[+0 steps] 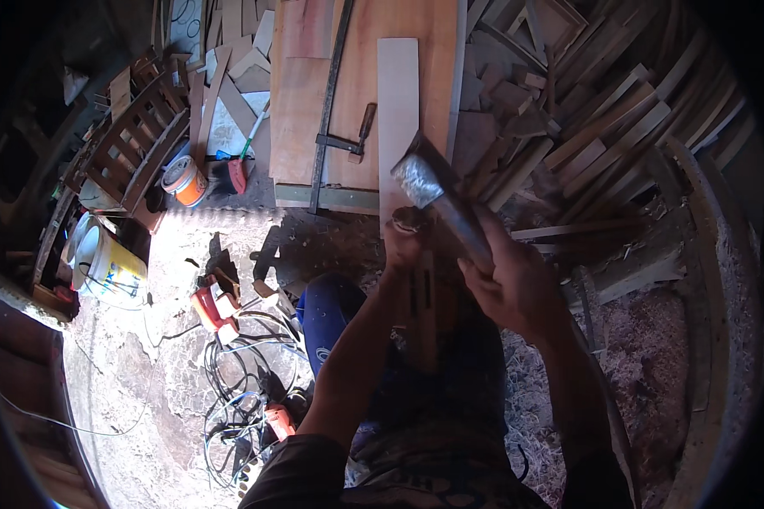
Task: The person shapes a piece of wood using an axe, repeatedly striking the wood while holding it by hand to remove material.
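A person sits in a cluttered woodworking area, seen from above. The right hand (518, 284), raised, has its fingers wrapped around the handle of a heavy metal-headed tool (424, 184), whose head slants up and left, above the left hand (403, 246) in this view. The left hand's fingers are curled closed around a round-ended object (411, 220), perhaps a chisel handle, though shadow hides most of it. Just nearer, between the person's legs, stands a wooden piece (422, 318) with dark slots. On the far side, a pale board (399, 110) lies on a broad wooden panel (301, 110), right of a bar clamp (325, 119). Timber offcuts (603, 157) heap up far right; buckets (115, 270) and tangled cables (221, 373) sit left.
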The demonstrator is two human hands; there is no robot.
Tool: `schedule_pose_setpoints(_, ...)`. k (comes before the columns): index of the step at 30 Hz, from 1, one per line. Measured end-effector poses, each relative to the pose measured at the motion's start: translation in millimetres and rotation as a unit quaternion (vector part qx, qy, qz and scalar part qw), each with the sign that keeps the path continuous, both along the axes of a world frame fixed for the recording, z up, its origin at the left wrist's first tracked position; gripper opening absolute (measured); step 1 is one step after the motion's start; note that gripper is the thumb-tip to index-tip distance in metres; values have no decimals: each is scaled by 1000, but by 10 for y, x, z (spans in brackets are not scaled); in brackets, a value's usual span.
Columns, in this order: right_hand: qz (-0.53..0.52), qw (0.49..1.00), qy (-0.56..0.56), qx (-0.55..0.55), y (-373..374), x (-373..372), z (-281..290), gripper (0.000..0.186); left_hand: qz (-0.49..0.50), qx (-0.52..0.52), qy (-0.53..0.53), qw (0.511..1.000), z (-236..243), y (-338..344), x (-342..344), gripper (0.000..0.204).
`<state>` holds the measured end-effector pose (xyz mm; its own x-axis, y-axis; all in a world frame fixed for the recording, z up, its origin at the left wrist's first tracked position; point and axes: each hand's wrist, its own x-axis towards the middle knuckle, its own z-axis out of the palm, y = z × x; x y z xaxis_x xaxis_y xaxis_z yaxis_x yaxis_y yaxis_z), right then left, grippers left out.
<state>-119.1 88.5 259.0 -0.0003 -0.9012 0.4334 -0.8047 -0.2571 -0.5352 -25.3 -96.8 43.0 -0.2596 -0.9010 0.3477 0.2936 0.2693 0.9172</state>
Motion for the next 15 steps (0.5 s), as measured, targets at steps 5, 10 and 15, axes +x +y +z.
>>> schedule_pose_setpoints(5,-58,946,-222,-227,-262,-141,964,63,41,-38,-52,997,-202,-31,-25,12)
schedule_pose_setpoints(10,-62,983,151,87,-176,-14,-204,64,33,-94,-69,993,-251,220,48,19)
schedule_pose_setpoints(15,-15,993,68,98,141,41,-1026,57,105,-276,-43,955,-85,356,57,23)
